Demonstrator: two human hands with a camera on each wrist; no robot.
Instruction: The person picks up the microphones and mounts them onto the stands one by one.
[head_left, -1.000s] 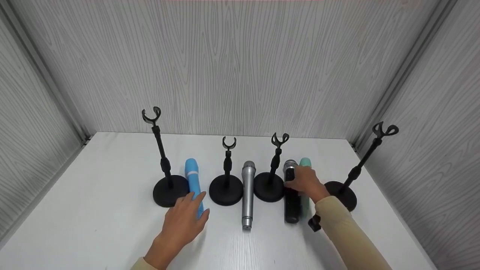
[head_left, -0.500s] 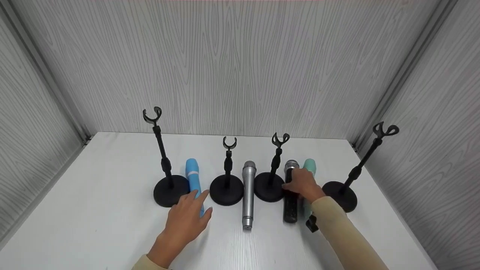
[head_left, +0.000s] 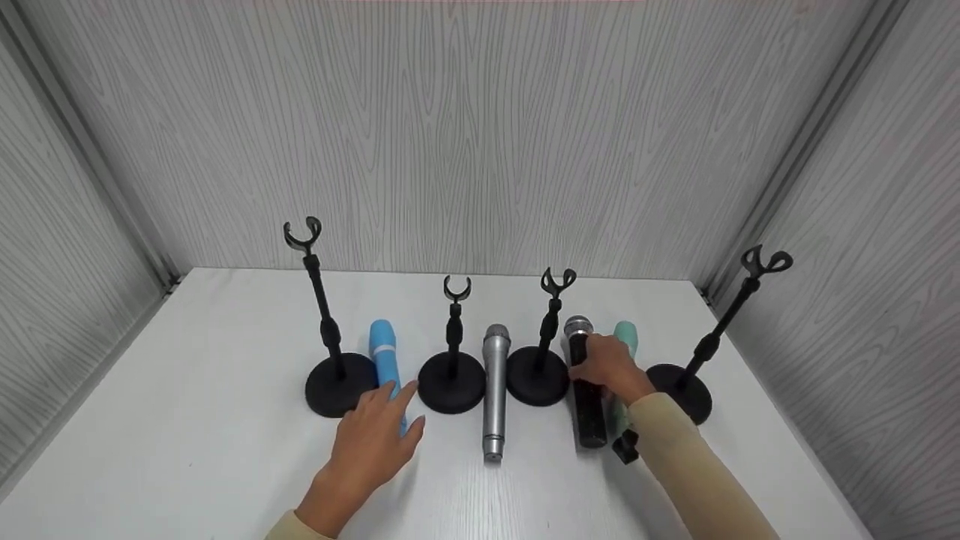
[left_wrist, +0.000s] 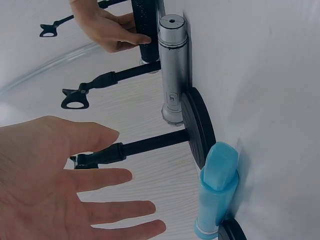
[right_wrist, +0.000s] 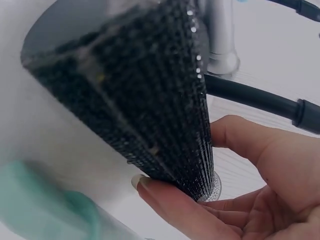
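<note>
My right hand (head_left: pixel 611 366) grips the middle of a black microphone (head_left: pixel 589 416) with a silver mesh head. In the right wrist view, thumb and fingers pinch this sparkly dark handle (right_wrist: pixel 155 100) from both sides. A mint green microphone (head_left: pixel 626 335) lies just right of it, partly hidden by the hand and sleeve. My left hand (head_left: pixel 373 441) hovers by the lower end of a light blue microphone (head_left: pixel 385 361), covering part of it in the head view. Its fingers (left_wrist: pixel 120 210) are spread and relaxed, with nothing held.
A silver microphone (head_left: pixel 495 390) lies between two short black stands (head_left: pixel 451 382) (head_left: pixel 538 376). Taller black stands rise at the left (head_left: pixel 341 386) and right (head_left: pixel 682 386), the right one leaning outward. Wood-grain panels (head_left: pixel 480 135) enclose the white table (head_left: pixel 225 457) at the back and sides.
The black microphone has turned slightly, its lower end swinging right. The mint green one has shifted right. My left hand has drifted a little to the right.
</note>
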